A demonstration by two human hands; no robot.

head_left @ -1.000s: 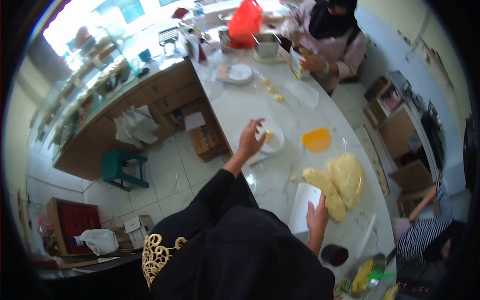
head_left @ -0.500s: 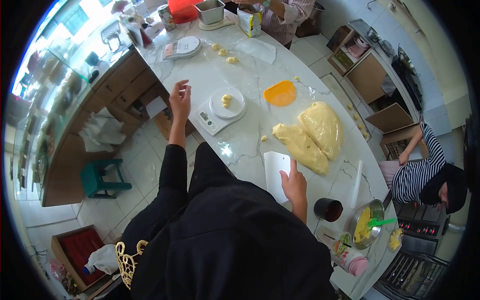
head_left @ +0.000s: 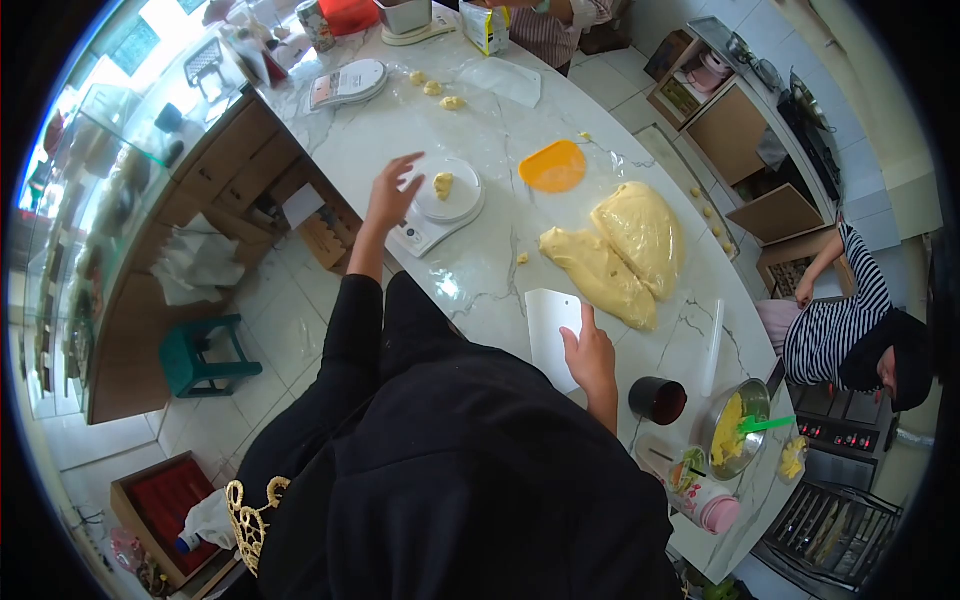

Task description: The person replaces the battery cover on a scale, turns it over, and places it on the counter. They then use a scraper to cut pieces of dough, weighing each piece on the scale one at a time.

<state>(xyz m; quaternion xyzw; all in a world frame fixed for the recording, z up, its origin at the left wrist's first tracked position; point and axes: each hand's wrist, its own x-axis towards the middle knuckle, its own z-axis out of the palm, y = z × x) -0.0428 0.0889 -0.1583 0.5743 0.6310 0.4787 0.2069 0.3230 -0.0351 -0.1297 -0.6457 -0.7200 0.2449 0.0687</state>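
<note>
Scraper is gripped by the right fingers, while empty left fingers spread near the scale

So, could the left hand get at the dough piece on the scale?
Probably yes: the left hand looks empty and open, close to the dough piece, which sits uncovered on the scale, with nothing visible in between.

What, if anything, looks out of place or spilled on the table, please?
A small scrap of dough lies loose between the nearer scale and the large dough, and another beside the orange scraper; both look stray. Nothing appears spilled.
</note>
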